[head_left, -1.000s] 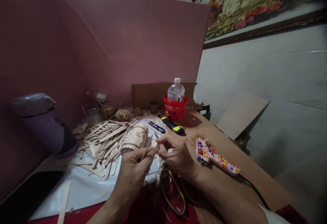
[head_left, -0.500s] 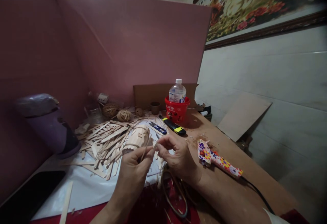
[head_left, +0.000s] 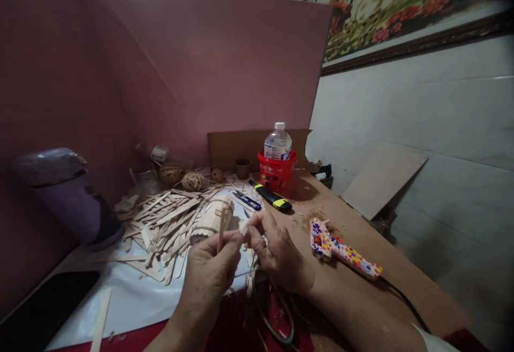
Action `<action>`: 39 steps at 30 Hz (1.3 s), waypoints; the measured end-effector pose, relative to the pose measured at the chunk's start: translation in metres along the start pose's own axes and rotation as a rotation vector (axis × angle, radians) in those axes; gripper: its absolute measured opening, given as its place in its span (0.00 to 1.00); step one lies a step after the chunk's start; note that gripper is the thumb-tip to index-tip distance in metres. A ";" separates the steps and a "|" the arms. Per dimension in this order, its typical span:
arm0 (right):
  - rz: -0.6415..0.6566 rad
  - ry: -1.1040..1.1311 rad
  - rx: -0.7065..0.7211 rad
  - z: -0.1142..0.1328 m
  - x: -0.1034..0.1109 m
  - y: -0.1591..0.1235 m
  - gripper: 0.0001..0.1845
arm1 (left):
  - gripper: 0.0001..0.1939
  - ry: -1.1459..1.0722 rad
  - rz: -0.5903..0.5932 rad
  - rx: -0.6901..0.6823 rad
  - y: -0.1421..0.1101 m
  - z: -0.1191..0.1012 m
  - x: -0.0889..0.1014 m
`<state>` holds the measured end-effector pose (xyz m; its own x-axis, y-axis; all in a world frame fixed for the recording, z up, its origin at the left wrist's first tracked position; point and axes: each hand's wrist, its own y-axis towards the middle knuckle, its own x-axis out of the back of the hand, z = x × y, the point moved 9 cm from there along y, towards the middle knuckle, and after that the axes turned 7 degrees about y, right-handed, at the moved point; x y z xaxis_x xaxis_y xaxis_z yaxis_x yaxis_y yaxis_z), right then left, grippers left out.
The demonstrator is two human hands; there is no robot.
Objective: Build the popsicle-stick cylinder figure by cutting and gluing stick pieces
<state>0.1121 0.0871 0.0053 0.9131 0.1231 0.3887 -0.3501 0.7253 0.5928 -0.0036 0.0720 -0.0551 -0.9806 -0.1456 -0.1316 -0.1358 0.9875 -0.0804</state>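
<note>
Black flat object, at the near left edge. Purple vessel with a clear covering over its top, standing behind it. Single wooden stick, on a white sheet. Loose heap of wooden sticks, with a twine ball behind. Barrel-shaped piece made of sticks and banded with cord, lying just beyond the left hand. That hand grips a thin wooden strip between thumb and fingers, pointing upward. Small pale piece, located between the fingertips of both hands, pinched by the right hand. Blue-handled snips, beyond the hands. Black-and-yellow cutter, beside the snips. Red bucket, holding a clear bottle. Flower-patterned glue gun, corded, resting on the brown board right of the right hand.
</note>
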 end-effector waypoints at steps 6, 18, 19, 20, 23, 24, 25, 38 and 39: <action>0.102 0.199 0.024 0.005 -0.005 -0.003 0.05 | 0.15 -0.135 -0.030 0.026 0.000 -0.006 0.002; -0.032 0.514 -0.202 -0.015 -0.001 0.002 0.07 | 0.19 0.017 -0.070 -0.065 -0.003 -0.018 0.007; -0.022 0.567 -0.222 -0.017 -0.004 0.002 0.07 | 0.19 0.045 -0.054 -0.084 -0.004 -0.019 0.006; -0.013 0.609 -0.240 -0.018 -0.006 0.002 0.08 | 0.19 0.071 -0.039 -0.102 -0.004 -0.020 0.004; -0.021 0.672 -0.290 -0.022 -0.009 0.002 0.12 | 0.18 0.150 -0.023 -0.166 -0.007 -0.023 0.002; -0.030 0.689 -0.314 -0.024 -0.009 0.002 0.14 | 0.17 0.181 -0.021 -0.189 -0.007 -0.025 0.001; -0.038 0.714 -0.342 -0.026 -0.009 0.002 0.15 | 0.16 0.209 -0.021 -0.211 -0.008 -0.027 0.001; -0.014 0.980 -0.504 -0.033 -0.021 -0.001 0.10 | 0.15 0.322 0.031 -0.277 -0.007 -0.033 -0.004; -0.011 0.982 -0.510 -0.033 -0.022 -0.002 0.11 | 0.15 0.336 0.029 -0.289 -0.007 -0.034 -0.004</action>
<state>0.0999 0.1056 -0.0273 0.7633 0.4351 -0.4775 -0.4203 0.8958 0.1445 -0.0037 0.0677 -0.0208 -0.9697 -0.1369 0.2021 -0.0950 0.9743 0.2041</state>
